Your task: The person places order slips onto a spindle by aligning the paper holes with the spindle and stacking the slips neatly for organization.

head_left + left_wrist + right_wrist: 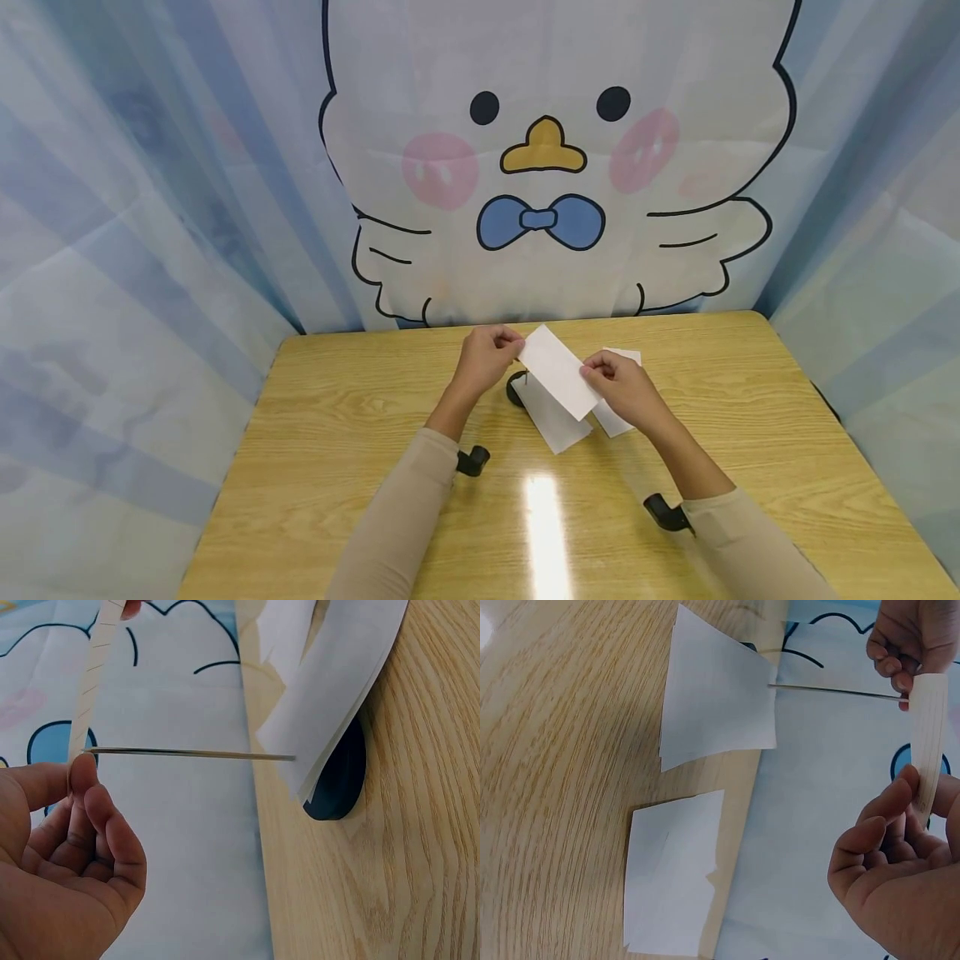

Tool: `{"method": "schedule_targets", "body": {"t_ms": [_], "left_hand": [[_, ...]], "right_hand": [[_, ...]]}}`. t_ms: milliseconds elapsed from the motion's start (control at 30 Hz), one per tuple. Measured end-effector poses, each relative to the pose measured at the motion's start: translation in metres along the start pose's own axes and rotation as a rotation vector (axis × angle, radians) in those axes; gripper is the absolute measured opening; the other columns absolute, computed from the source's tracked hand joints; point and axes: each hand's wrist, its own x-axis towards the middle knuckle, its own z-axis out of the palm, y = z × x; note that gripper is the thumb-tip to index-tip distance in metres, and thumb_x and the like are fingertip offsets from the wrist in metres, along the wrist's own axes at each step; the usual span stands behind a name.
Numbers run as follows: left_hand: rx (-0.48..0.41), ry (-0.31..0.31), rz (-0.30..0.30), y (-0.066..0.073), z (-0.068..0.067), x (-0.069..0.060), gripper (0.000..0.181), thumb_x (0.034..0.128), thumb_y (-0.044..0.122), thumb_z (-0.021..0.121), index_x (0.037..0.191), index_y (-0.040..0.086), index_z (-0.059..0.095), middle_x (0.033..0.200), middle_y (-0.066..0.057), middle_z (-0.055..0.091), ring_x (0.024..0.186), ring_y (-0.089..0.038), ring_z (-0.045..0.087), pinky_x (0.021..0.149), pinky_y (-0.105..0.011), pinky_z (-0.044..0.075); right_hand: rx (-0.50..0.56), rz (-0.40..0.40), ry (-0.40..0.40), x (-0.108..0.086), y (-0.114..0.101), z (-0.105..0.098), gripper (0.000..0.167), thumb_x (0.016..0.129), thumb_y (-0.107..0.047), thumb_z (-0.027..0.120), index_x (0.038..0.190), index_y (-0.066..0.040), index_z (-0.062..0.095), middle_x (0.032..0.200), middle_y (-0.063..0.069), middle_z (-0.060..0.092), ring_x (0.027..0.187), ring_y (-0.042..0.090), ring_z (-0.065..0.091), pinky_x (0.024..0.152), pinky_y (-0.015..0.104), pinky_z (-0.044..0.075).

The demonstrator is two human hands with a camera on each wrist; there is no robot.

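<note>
Paper sheet (559, 373) at tip of spike (187, 754)

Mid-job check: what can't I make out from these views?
- Spike: left wrist view, tip too fine to tell whether it pierces the held sheet.
- Black base: right wrist view, mostly hidden by the pierced sheets.
- Right hand: left wrist view, mostly cut off by the top edge.

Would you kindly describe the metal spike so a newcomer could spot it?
Toward the far edge of the wooden table, find the round black base partly covered by white papers. The metal spike stands up from those papers, its tip at the held sheet. Unlike its flat neighbours, it is a slim rod.
</note>
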Motion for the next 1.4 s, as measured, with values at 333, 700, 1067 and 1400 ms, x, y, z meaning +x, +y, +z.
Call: {"method": "schedule_targets", "body": {"t_ms": [333,700,1067,1400], "left_hand": [[0.003,0.001,-0.001,-0.0012,0.0005,-0.0028,0.012,0.1008,0.017,0.068,0.098,0.009,0.077,0.089,-0.006,0.074,0.079,-0.016,0.067,0.07,-0.029,0.057],[-0.033,-0.005,-0.025,-0.0056,0.001,-0.001,0.012,0.1007,0.015,0.068,0.099,0.008,0.077,0.09,-0.007,0.074,0.08,-0.016,0.069,0.073,-0.03,0.059],[-0.058,-0.027,-0.056,-0.0069,0.0007,0.001,0.014,0.1013,0.017,0.067,0.098,0.008,0.077,0.089,-0.007,0.075,0.08,-0.019,0.068,0.071,-0.029,0.057],[-0.047,-0.047,-0.05,-0.0066,0.0007,0.0002,0.015,0.1021,0.019,0.066,0.097,0.01,0.077,0.088,-0.006,0.073,0.08,-0.022,0.067,0.067,-0.029,0.053]], "right_hand": [[0.011,0.008,-0.008,-0.0024,0.0029,0.002,0.024,0.106,-0.025,0.059,0.111,-0.003,0.068,0.105,0.013,0.071,0.097,0.024,0.065,0.077,0.033,0.05],[0.014,0.008,0.0,-0.0041,0.0004,0.0012,0.022,0.106,-0.022,0.059,0.111,-0.003,0.069,0.103,0.013,0.071,0.092,0.023,0.062,0.073,0.031,0.05],[0.013,0.011,-0.004,-0.0018,0.0051,0.0021,0.023,0.106,-0.025,0.06,0.107,-0.004,0.069,0.103,0.011,0.072,0.089,0.021,0.06,0.07,0.03,0.048],[-0.004,0.021,-0.011,-0.0025,0.0099,0.005,0.022,0.106,-0.026,0.06,0.107,-0.005,0.069,0.103,0.011,0.07,0.088,0.021,0.058,0.071,0.031,0.048]]}}
